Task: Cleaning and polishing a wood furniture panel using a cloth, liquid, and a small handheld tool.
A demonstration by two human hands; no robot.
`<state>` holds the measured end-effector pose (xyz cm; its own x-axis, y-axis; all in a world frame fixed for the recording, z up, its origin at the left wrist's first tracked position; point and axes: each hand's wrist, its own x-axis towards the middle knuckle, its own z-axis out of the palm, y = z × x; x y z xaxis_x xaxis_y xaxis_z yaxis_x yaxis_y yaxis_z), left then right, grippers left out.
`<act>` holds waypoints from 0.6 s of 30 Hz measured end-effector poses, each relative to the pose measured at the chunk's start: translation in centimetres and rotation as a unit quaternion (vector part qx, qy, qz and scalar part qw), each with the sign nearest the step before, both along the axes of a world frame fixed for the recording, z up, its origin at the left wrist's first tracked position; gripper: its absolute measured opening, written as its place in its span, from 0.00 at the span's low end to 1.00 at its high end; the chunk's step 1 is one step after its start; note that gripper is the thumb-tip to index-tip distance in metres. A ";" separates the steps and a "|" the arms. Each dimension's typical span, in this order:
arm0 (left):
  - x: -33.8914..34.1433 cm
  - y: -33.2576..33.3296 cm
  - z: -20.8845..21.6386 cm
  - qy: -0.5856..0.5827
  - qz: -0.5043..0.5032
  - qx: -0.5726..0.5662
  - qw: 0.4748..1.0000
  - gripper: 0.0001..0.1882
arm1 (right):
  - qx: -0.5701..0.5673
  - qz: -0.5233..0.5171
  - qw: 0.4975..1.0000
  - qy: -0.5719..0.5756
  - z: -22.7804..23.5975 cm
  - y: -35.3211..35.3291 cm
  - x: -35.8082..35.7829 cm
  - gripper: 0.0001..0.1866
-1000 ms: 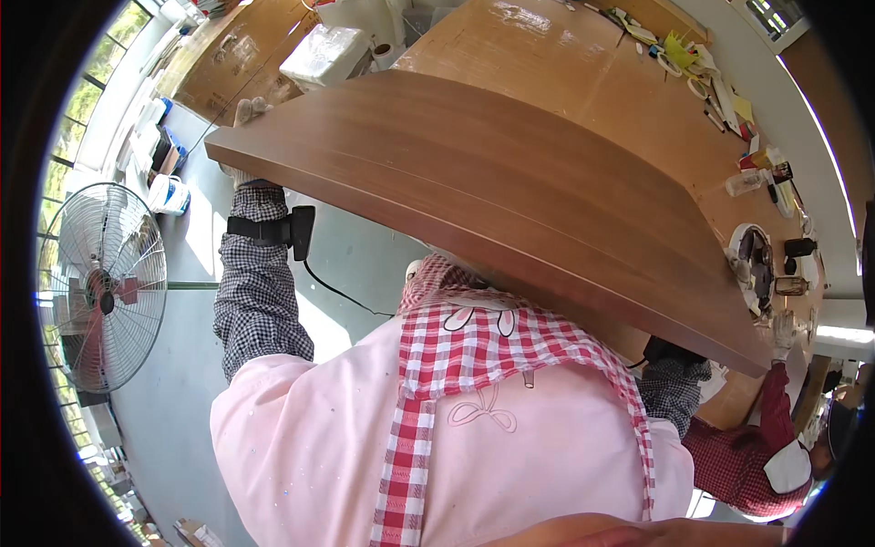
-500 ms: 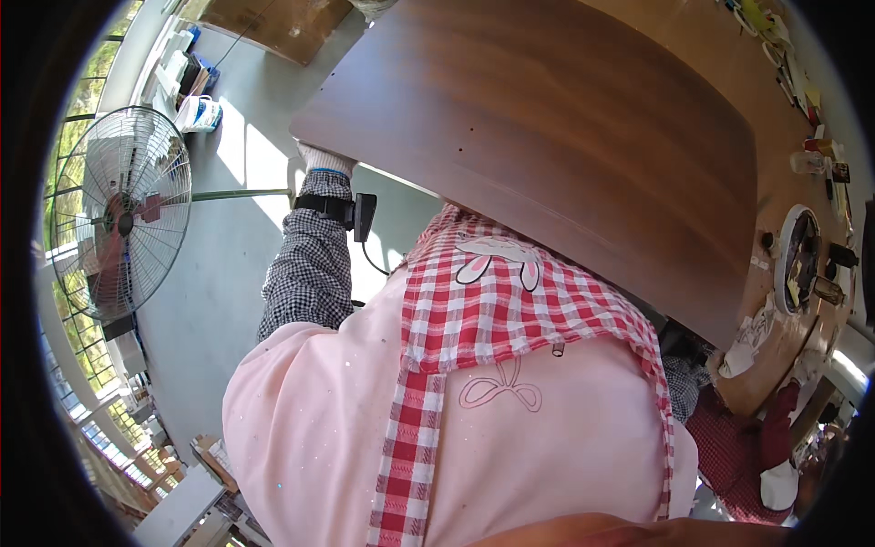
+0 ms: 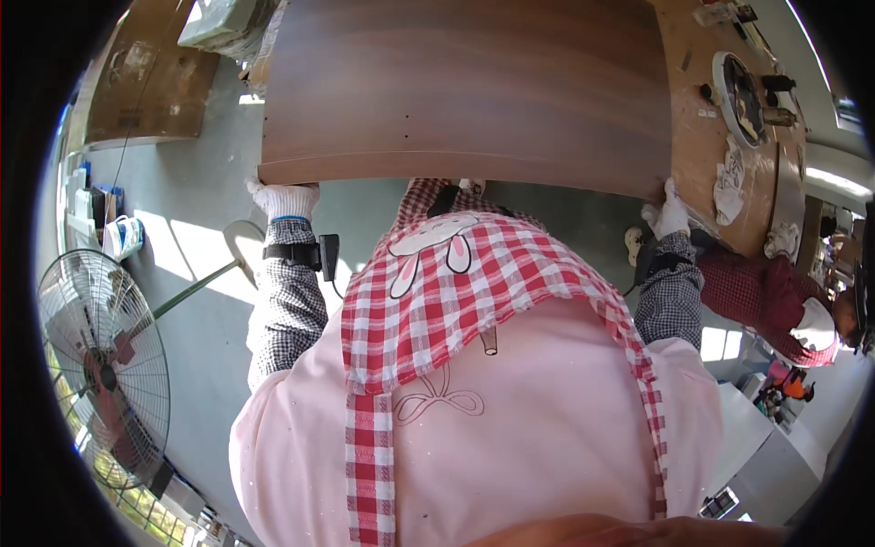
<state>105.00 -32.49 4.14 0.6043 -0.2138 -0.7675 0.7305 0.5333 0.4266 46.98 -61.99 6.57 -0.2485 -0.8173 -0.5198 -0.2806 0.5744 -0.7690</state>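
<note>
A large dark-brown wooden board is held flat in front of my chest. My left hand, in a white glove, grips its near left corner from below. At the board's near right corner, my right hand, also gloved in white, holds the edge. Both forearms wear checked sleeves with black wrist straps. A pink apron with red checked trim fills the lower middle of the view.
A light wooden workbench with a round tool and rags lies on the right. Another person in a red checked shirt is at the far right. A standing fan is at the left on the grey floor, a brown panel beyond it.
The board has swung round and now lies level and square across my front. My view has turned, so the fan sits lower left and the workbench to the right.
</note>
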 end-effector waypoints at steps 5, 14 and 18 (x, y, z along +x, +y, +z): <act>5.4 -2.1 -0.6 -0.085 -0.073 0.006 0.994 0.28 | 0.049 0.001 0.998 0.041 1.8 1.0 3.7 0.27; 7.5 -6.2 -2.5 -0.060 -0.394 0.172 0.901 0.35 | 0.043 -0.140 0.982 -0.121 0.1 2.0 6.4 0.27; 7.5 -6.4 -1.7 -0.141 -0.465 0.228 0.844 0.36 | 0.028 -0.097 0.982 -0.160 0.0 2.2 6.2 0.25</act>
<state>112.51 -38.88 2.45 0.5101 -0.4172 -0.7521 0.5777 -0.4816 0.6590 53.21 -59.75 6.52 -0.2132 -0.7392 -0.6388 0.0894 0.6364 -0.7662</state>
